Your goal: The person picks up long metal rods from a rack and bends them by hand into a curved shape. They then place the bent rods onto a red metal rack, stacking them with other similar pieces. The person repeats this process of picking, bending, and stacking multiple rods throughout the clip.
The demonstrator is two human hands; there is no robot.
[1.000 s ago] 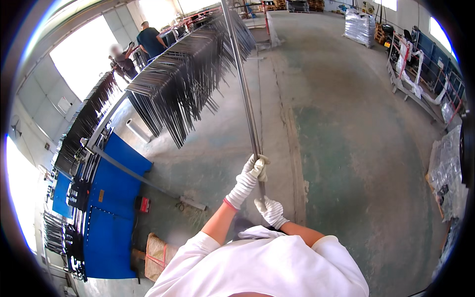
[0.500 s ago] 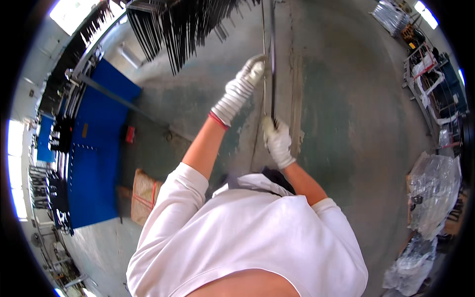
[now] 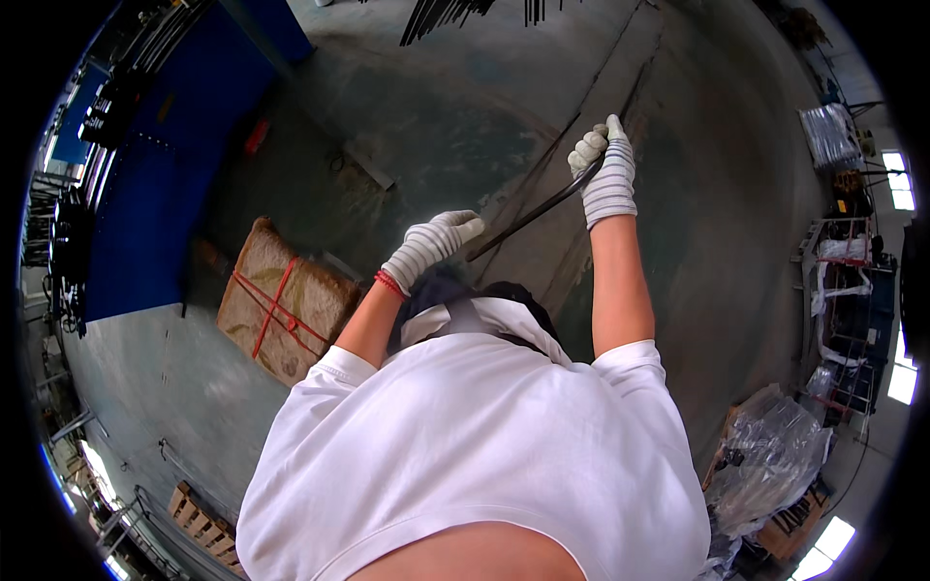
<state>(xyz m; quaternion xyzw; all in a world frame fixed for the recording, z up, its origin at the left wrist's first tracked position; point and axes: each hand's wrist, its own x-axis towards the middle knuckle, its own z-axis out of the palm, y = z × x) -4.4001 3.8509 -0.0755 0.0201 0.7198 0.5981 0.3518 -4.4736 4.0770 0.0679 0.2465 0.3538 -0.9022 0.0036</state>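
A long, thin black rod [image 3: 538, 211] slants in front of me, its near end low beside my left hand. My right hand [image 3: 608, 167], in a white ribbed glove, is wrapped round the rod with the thumb pointing up and away. Beyond that fist the rod's far part blends with dark lines on the floor. My left hand [image 3: 438, 240], gloved likewise with a red cuff, is close to my body. Its fingers reach loosely toward the rod's near end without visibly touching it, and nothing shows in them.
A brown bundle tied with red cord [image 3: 281, 305] lies on the floor at my left. Farther left stands a blue panel [image 3: 145, 194]. Several black rods [image 3: 455, 15] hang at the far edge. Plastic-wrapped goods [image 3: 775, 445] and a metal rack [image 3: 843, 281] are at the right.
My view has turned and dropped. My left hand has drawn back from far along the rod toward my body, while my right hand has moved outward, holding the rod, which now slants.
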